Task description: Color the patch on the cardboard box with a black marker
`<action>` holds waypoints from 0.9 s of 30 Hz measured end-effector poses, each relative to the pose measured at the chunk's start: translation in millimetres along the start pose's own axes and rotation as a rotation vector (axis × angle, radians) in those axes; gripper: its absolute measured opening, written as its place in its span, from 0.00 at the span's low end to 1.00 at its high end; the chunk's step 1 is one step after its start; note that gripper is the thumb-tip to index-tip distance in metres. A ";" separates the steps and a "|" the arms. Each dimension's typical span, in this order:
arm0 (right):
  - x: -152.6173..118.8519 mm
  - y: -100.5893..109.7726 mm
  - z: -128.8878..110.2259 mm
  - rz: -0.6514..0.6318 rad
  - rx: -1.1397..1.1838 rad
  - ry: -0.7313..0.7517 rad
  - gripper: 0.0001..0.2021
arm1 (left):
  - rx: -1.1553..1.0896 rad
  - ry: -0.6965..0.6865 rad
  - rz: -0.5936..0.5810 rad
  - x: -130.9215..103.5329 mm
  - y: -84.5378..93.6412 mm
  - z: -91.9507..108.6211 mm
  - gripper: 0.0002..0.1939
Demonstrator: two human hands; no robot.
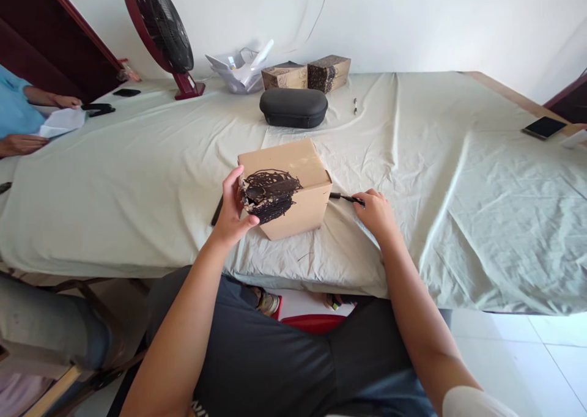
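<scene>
A brown cardboard box stands on the cloth in front of me. Dense black scribbles cover its left corner, where the cardboard is torn into a ragged hole. My left hand grips that left end, thumb on the near side and fingers around the far edge. To the right of the box, my right hand has its fingers closed on a slim black pen, which points left at the box's lower right side. Whether the pen's tip touches the box I cannot tell. A dark flat edge shows beside my left hand, mostly hidden.
A black zip case lies beyond the box. Behind it are two scribbled cardboard boxes, a plastic basket of papers and a fan. A small pen and a phone lie rightward. Another person holds paper at left.
</scene>
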State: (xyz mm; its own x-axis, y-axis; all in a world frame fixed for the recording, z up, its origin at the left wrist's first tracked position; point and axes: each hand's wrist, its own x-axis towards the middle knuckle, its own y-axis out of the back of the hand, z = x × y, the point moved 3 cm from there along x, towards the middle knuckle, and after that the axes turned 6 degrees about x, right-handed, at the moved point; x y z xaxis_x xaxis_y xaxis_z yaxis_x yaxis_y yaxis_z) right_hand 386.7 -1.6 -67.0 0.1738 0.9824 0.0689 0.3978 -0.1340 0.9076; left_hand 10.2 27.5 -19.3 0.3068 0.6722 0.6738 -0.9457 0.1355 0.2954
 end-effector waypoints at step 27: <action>59.4 -3.6 -46.7 0.117 0.348 0.097 0.20 | 0.042 0.087 -0.023 -7.9 -0.4 -5.3 0.59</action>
State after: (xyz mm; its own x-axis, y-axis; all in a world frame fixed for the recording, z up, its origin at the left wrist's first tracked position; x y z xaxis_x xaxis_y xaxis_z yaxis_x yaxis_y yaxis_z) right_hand 353.5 63.4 -46.8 0.1564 0.9634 0.2178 0.6657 -0.2657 0.6973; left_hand 7.6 26.0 -28.3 0.3162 0.7301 0.6059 -0.9327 0.1223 0.3393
